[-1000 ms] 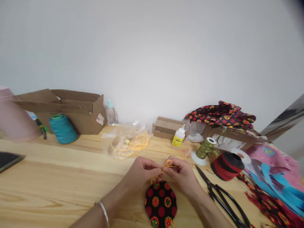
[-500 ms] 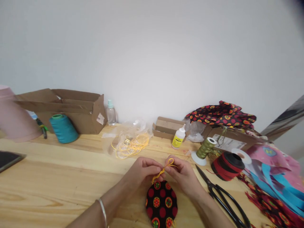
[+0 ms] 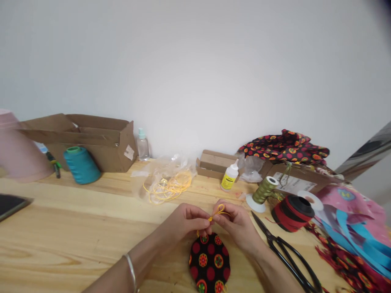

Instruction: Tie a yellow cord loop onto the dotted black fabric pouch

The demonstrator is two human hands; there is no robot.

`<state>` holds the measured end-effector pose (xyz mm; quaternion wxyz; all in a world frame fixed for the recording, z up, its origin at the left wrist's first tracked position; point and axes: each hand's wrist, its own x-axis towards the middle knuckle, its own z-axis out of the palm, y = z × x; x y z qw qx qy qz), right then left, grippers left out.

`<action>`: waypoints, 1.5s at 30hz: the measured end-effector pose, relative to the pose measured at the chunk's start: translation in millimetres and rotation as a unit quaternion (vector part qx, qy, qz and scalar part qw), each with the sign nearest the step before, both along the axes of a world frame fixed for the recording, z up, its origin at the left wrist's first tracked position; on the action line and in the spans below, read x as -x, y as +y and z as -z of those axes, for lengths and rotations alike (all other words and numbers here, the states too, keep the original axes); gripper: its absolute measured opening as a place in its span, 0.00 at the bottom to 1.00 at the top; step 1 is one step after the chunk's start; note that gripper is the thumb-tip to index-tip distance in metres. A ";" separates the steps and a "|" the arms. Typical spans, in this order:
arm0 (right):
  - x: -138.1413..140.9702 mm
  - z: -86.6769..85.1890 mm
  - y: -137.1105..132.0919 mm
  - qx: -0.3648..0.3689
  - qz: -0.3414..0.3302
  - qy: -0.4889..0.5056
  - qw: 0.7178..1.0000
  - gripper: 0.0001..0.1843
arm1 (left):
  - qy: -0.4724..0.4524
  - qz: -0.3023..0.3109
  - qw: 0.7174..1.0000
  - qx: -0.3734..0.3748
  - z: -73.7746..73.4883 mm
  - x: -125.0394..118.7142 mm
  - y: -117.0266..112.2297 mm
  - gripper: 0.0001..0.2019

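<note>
From where I stand, the round dark cloth piece [image 3: 209, 260], printed with red dots and flowers, sits just below the two hands near the front of the worktop [image 3: 76, 244]; I can't tell whether it rests on the wood or hangs. A yellow cord [image 3: 220, 209] runs from its top edge up into the fingers. The left hand [image 3: 187, 219] keeps a narrow grip, thumb and fingertips pinching the cord by a small knot. The right hand [image 3: 236, 224] pinches the cord just beside it, its grip narrow too, with a little loop standing up from the fingertips. A bracelet [image 3: 130, 270] circles the left wrist. Black scissors [image 3: 273, 241] lie to the right of the right hand, near a red and black roll [image 3: 291, 213] and a green spool [image 3: 264, 191]. Beyond the hands are a yellow-labelled bottle [image 3: 228, 179] and a loose tangle of yellow cord [image 3: 177, 187]. Farther left, a teal thread cone [image 3: 82, 167] leans before a cardboard box [image 3: 116, 158].
</note>
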<state>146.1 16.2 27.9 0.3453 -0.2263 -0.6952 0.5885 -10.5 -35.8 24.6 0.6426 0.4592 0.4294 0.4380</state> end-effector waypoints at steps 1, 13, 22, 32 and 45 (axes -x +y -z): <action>0.1 -0.6 -0.5 -0.002 -0.001 -0.001 1.000 0.09 | -0.006 -0.002 1.000 0.002 0.7 -0.1 -0.1 0.06; -0.6 4.2 0.2 -0.002 -0.011 0.007 1.000 0.08 | -0.041 -0.010 0.999 0.022 -0.1 -4.3 -2.8 0.08; 1.2 10.6 2.6 0.031 0.000 0.014 0.999 0.06 | -0.015 -0.057 0.998 0.006 2.1 -5.8 -1.6 0.10; 2.5 8.3 -0.8 -0.070 0.076 -0.046 0.994 0.05 | 0.068 -0.076 0.993 -0.067 8.2 -5.8 1.2 0.13; 1.9 4.6 1.1 -0.044 0.079 -0.047 0.995 0.08 | 0.090 -0.056 0.990 -0.091 3.8 -5.6 -0.5 0.09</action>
